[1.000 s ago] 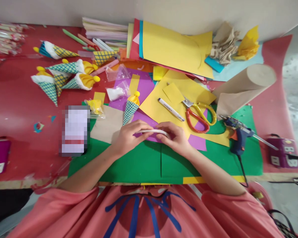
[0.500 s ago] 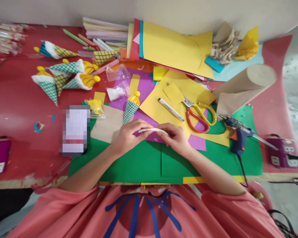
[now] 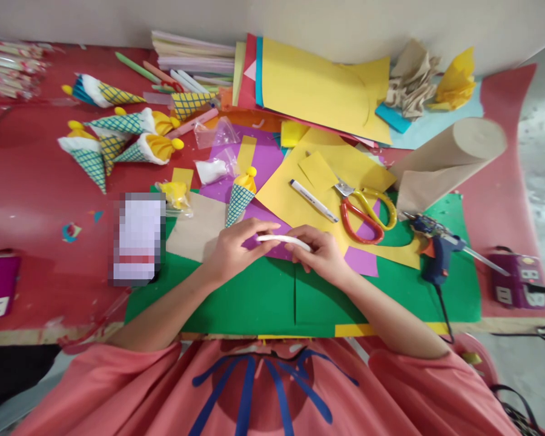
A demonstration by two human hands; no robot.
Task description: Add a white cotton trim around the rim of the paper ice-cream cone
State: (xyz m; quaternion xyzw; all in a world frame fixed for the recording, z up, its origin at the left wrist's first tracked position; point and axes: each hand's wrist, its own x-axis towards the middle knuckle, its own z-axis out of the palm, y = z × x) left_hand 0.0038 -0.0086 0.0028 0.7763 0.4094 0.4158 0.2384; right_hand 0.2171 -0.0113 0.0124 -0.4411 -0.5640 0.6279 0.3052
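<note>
My left hand (image 3: 236,248) and my right hand (image 3: 320,253) meet over the green sheet (image 3: 254,303), both pinching a thin curved white strip (image 3: 284,240) between them. A purple paper piece (image 3: 272,249) sits under the strip, partly hidden by my fingers. Just beyond my left hand stands a small checkered paper cone (image 3: 238,200) with a yellow top. A white marker (image 3: 313,200) lies on the yellow paper (image 3: 290,194) beyond my right hand.
Red-and-yellow scissors (image 3: 366,209) and a blue glue gun (image 3: 433,248) lie to the right, with a brown paper roll (image 3: 449,154) behind. Several finished cones (image 3: 118,142) lie far left. Stacked coloured sheets (image 3: 318,91) line the back. A purple power strip (image 3: 520,278) sits at the right edge.
The white strip has lifted slightly and my fingers have shifted along it; my left index finger now stretches further out. Everything else is still.
</note>
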